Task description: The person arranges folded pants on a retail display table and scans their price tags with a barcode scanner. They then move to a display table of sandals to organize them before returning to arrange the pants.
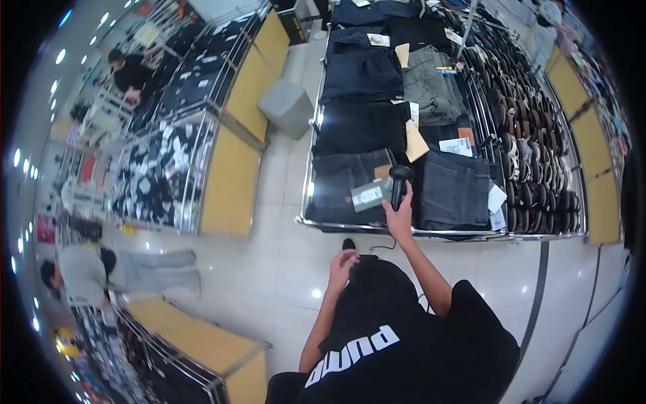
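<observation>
My right hand (399, 214) is wrapped round a black barcode scanner (398, 183), held over the front edge of a rack of folded jeans. Right beside the scanner, a green tag with a white label (369, 196) lies on folded dark jeans (333, 180). A brown tag (383, 172) shows just above it. To the right of the scanner sits a folded pair of grey-black jeans (455, 188) with white tags (496, 198) at its side. My left hand (342, 266) is raised in front of my black shirt, away from the rack, with its fingers loosely bent and apart.
More folded trousers (360, 73) stretch back along the metal-railed rack, beside rows of sandals (528, 148). A grey stool (286, 108) stands in the left aisle. A cable (385, 246) hangs near my body. A person in light clothes (84, 273) is at lower left, another in black (131, 73) farther back.
</observation>
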Motion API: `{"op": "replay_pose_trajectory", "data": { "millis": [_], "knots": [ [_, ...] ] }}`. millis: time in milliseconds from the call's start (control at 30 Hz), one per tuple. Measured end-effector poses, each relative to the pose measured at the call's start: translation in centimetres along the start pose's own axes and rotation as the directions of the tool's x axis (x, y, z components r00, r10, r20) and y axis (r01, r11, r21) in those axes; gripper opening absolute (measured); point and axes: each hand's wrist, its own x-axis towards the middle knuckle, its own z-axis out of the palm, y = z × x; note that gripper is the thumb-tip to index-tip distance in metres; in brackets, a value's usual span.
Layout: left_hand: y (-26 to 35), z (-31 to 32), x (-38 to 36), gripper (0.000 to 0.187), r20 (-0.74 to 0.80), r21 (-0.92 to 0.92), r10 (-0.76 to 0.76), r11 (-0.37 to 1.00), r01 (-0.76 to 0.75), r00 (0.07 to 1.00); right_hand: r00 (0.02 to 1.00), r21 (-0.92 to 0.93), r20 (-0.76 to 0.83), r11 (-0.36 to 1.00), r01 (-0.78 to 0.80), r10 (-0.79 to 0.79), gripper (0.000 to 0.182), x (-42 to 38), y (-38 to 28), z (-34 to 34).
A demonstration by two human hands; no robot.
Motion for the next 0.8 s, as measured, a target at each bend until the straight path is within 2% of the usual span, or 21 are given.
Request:
{"op": "replay_pose_trajectory", "data": {
  "millis": [33, 67, 100, 200, 300, 367, 400, 467, 533, 567, 600, 633, 700, 767, 800],
  "knots": [
    [0.7, -1.7, 0.8, 0.024, 0.069, -0.012, -0.040, 0.999, 0.041, 0.997, 0.999, 0.025, -0.036, 0.999, 0.041, -0.040, 0.079, 0.4, -0.1, 1.4],
    [1.9, -3.7, 1.4, 0.025, 0.093, 0.104, -0.021, 0.995, 0.012, 0.995, 0.998, -0.033, -0.059, 0.999, 0.017, -0.019, 0.078, 0.7, -0.1, 2.8],
    [3.5, -5.7, 2.0, 0.025, 0.133, 0.131, -0.011, 0.991, -0.007, 0.991, 0.996, 0.027, -0.044, 0.997, -0.073, 0.074, 0.077, 0.8, -1.7, 3.9],
    [6.3, -12.0, 4.5, 0.025, 0.221, 0.179, -0.049, 0.984, 0.009, 0.974, 0.981, 0.059, -0.153, 0.992, -0.110, 0.118, 0.075, 0.9, -2.3, 8.7],
    [8.2, -17.0, 7.9, 0.024, 0.135, 0.160, -0.096, 0.984, 0.074, 0.986, 0.973, -0.075, -0.213, 0.991, -0.112, 0.094, 0.076, 0.8, -2.1, 11.8],
    [8.9, -19.9, 10.3, 0.023, 0.108, 0.093, -0.103, 0.991, 0.093, 0.989, 0.897, 0.232, -0.107, 0.888, -0.398, 0.430, 0.080, 0.1, -3.5, 14.0],
    [9.0, -21.1, 11.4, 0.023, 0.136, 0.103, -0.114, 0.990, 0.100, 0.984, 0.876, 0.401, -0.116, 0.829, -0.389, 0.468, 0.081, 0.0, -3.2, 15.1],
    [9.5, -23.2, 13.9, 0.022, 0.090, -0.012, -0.137, 0.990, 0.139, 0.986, 0.846, 0.481, -0.159, 0.788, -0.384, 0.509, 0.080, -0.4, -3.0, 16.9],
    [10.3, -25.0, 15.6, 0.022, 0.177, 0.027, -0.133, 0.991, 0.130, 0.975, 0.806, 0.577, -0.229, 0.743, -0.338, 0.545, 0.078, -0.9, -3.2, 19.4],
    [11.1, -25.8, 16.2, 0.023, 0.238, 0.053, -0.119, 0.993, 0.109, 0.964, 0.801, 0.579, -0.247, 0.746, -0.329, 0.545, 0.078, -1.1, -3.5, 20.9],
    [12.1, -26.9, 16.5, 0.023, 0.315, 0.081, -0.111, 0.993, 0.090, 0.943, 0.774, 0.599, -0.325, 0.751, -0.277, 0.544, 0.078, -1.3, -4.0, 22.5],
    [12.9, -28.5, 16.7, 0.023, 0.328, 0.075, -0.107, 0.993, 0.087, 0.939, 0.744, 0.610, -0.398, 0.761, -0.222, 0.536, 0.079, -1.4, -4.4, 23.9],
    [14.0, -31.4, 18.2, 0.024, 0.451, 0.209, -0.141, 0.977, 0.049, 0.881, 0.718, 0.591, -0.469, 0.787, -0.178, 0.514, 0.079, -1.4, -5.0, 27.2],
    [14.0, -34.9, 20.6, 0.025, 0.485, 0.218, -0.160, 0.974, 0.058, 0.860, 0.698, 0.507, -0.522, 0.836, -0.209, 0.491, 0.080, -1.7, -5.1, 30.2],
    [14.0, -36.6, 21.4, 0.026, 0.446, 0.260, -0.184, 0.963, 0.071, 0.876, 0.690, 0.460, -0.572, 0.870, -0.177, 0.443, 0.080, -1.4, -5.1, 31.9]
  ]
}}
